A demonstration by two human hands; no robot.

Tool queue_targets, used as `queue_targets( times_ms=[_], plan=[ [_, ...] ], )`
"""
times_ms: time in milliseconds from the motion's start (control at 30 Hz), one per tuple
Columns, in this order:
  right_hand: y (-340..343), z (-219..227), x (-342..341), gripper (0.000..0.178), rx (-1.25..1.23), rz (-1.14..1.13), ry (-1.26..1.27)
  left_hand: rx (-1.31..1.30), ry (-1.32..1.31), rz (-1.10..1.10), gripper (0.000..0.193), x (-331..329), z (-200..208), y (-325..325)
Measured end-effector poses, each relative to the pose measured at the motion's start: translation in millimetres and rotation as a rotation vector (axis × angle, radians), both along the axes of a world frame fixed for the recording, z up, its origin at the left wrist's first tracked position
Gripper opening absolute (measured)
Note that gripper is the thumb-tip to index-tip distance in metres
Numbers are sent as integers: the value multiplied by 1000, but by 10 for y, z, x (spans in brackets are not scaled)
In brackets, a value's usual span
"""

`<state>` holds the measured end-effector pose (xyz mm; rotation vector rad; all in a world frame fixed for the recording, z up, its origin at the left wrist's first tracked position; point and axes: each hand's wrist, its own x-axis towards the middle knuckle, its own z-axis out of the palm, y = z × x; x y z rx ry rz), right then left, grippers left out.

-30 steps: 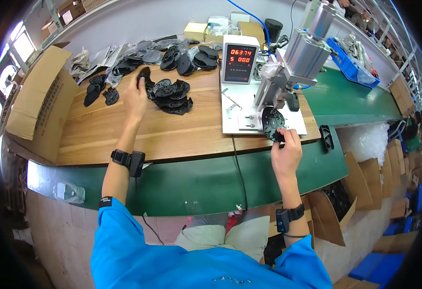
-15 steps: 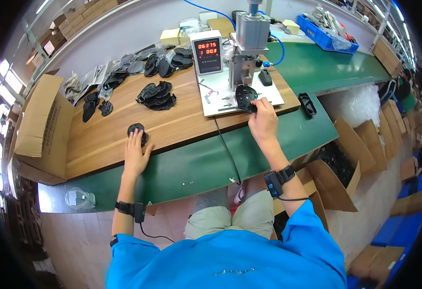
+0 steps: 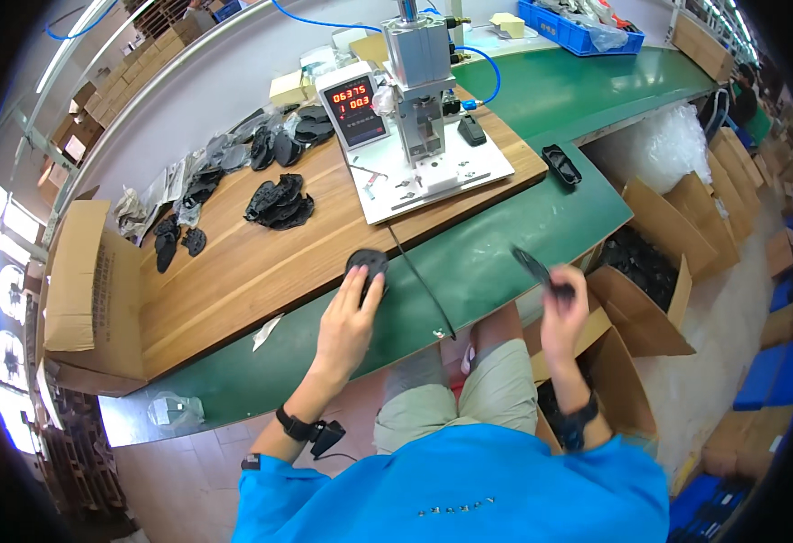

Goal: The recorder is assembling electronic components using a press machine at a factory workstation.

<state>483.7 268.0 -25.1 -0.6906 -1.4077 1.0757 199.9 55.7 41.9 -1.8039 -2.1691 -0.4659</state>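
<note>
A round black plastic part (image 3: 367, 261) is in my left hand (image 3: 346, 328), with the fingers on its near side. It is by the front edge of the wooden board; I cannot tell whether it touches the board. My right hand (image 3: 564, 317) grips a thin black plastic part (image 3: 530, 265), tilted edge-on and slightly blurred, above the front of the green table. Beyond both hands stands a bench press (image 3: 419, 100) on a white base plate (image 3: 455, 181), with nothing black under its ram. A display box (image 3: 353, 104) with red digits is beside it.
Black parts are piled on the wooden board (image 3: 234, 262), one heap (image 3: 279, 201) nearest. A black tray-like piece (image 3: 561, 166) sits on the green table (image 3: 469, 262). A cable (image 3: 424, 285) crosses the front edge. Open cartons (image 3: 645, 271) stand at right, another carton (image 3: 80, 290) at left.
My left hand has moved right with the round part. My right hand has taken the other black part off the press base and brought it toward me, rightward. The view has turned slightly.
</note>
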Motion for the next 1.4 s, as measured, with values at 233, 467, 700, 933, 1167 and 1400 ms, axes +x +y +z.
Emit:
queue_targets(
  times_ms=[233, 467, 700, 933, 1167, 1400],
  plan=[
    [-812, -1568, 2098, 19, -582, -518, -208, 113, 182, -87, 61, 147, 120, 1343],
    [-1051, -2583, 2971, 25, -958, -833, 2, 65, 258, 79, 52, -37, -161, 2114],
    [-852, -3120, 2900, 32, -975, -711, -185, -23, 395, 133, 50, 39, -160, 2127],
    [-768, -3255, 2714, 40, -1088, -598, -588, -19, 208, 20, 52, -61, 48, 2137],
    [-640, -2223, 1664, 48, -499, -445, -523, -44, 335, 10, 69, -65, -12, 2039],
    [-112, 261, -154, 50, 562, -88, -621, -47, 209, -8, 78, -78, 98, 1926]
  ],
)
